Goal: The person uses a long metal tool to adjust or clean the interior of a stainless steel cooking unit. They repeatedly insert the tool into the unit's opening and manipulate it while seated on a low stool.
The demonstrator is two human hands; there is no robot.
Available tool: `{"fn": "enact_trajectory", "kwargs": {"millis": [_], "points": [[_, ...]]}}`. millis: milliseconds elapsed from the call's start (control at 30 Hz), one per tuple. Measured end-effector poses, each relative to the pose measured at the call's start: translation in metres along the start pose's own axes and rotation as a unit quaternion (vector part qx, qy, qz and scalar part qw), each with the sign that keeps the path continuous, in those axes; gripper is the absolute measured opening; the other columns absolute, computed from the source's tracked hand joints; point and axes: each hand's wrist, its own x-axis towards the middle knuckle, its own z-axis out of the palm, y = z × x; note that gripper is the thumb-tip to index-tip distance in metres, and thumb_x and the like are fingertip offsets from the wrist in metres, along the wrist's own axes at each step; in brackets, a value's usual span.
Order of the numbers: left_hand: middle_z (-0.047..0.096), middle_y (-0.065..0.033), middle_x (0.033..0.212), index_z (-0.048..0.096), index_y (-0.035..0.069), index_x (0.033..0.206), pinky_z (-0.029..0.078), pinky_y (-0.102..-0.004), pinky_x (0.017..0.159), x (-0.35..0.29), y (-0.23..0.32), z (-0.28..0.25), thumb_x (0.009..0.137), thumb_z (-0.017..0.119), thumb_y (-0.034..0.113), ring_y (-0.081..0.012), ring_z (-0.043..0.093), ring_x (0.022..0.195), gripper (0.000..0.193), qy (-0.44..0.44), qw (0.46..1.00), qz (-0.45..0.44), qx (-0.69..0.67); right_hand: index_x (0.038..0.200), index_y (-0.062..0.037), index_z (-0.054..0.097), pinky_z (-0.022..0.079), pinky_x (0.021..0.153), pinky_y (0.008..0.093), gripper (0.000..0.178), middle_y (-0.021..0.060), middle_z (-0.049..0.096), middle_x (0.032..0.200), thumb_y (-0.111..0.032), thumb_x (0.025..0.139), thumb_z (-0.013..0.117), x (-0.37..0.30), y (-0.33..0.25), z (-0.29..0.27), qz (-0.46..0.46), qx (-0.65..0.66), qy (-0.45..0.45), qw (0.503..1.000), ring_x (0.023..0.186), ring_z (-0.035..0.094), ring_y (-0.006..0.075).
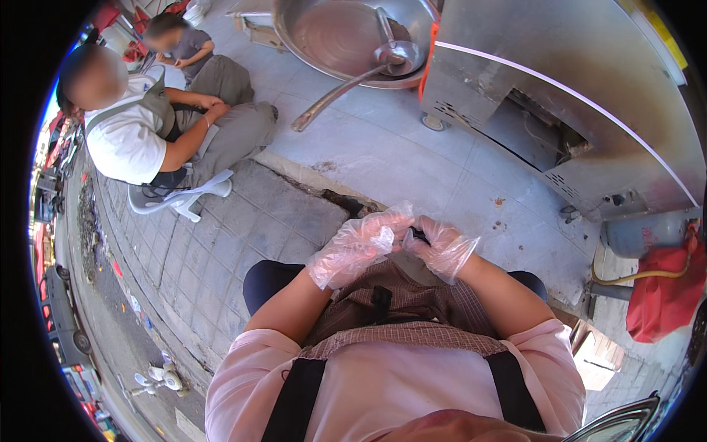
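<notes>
Both my hands wear loose, clear plastic gloves and meet above my lap. My right hand (443,249) has its fingers curled around a small black object (419,234), mostly hidden, whose kind I cannot make out. Beside it, my left hand (361,241) is closed, its fingertips close to the right hand's. A small white patch (385,239) shows at the left fingers; I cannot tell whether it is a held piece or bunched glove. Below the hands lies my brown checked apron (442,306).
A large metal pan (324,44) with a ladle (331,96) stands ahead, next to a steel stove cabinet (515,74). A gas cylinder (639,237) and red bag (659,295) are at right. At left, a person (132,151) sits on a plastic stool (180,197), another person behind.
</notes>
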Motion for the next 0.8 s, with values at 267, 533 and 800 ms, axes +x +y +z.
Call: {"fn": "enact_trajectory", "kwargs": {"millis": [267, 533, 800], "points": [[0.04, -0.0168, 0.143, 0.041, 0.003, 0.137, 0.03, -0.0457, 0.107, 0.0023, -0.007, -0.003, 0.074, 0.074, 0.035, -0.0283, 0.039, 0.131, 0.078, 0.009, 0.999, -0.001, -0.032, 0.104, -0.0031, 0.055, 0.047, 0.072, 0.0445, 0.026, 0.0212, 0.062, 0.089, -0.018, 0.083, 0.06, 0.0023, 0.0004, 0.0053, -0.006, -0.028, 0.029, 0.999, 0.083, 0.061, 0.0403], [0.043, -0.0149, 0.141, 0.045, 0.001, 0.134, 0.031, -0.044, 0.106, 0.0037, -0.0077, -0.0015, 0.072, 0.076, 0.042, -0.027, 0.041, 0.128, 0.081, 0.034, 0.999, 0.014, 0.024, 0.107, -0.0037, 0.057, 0.048, 0.071, 0.0432, 0.028, 0.0198, 0.063, 0.086, -0.017, 0.082, 0.06, 0.0002, -0.0064, -0.0008, -0.015, -0.011, 0.008, 1.0, 0.08, 0.061, 0.0378], [0.044, -0.0126, 0.14, 0.045, 0.001, 0.134, 0.032, -0.0411, 0.105, 0.0048, -0.0027, -0.0015, 0.071, 0.075, 0.046, -0.0244, 0.042, 0.126, 0.083, 0.045, 0.999, 0.001, 0.029, 0.106, -0.0061, 0.058, 0.048, 0.07, 0.0428, 0.027, 0.0175, 0.063, 0.081, -0.019, 0.083, 0.06, 0.0018, -0.007, 0.0035, -0.016, -0.092, -0.022, 0.995, 0.077, 0.061, 0.036]]}}
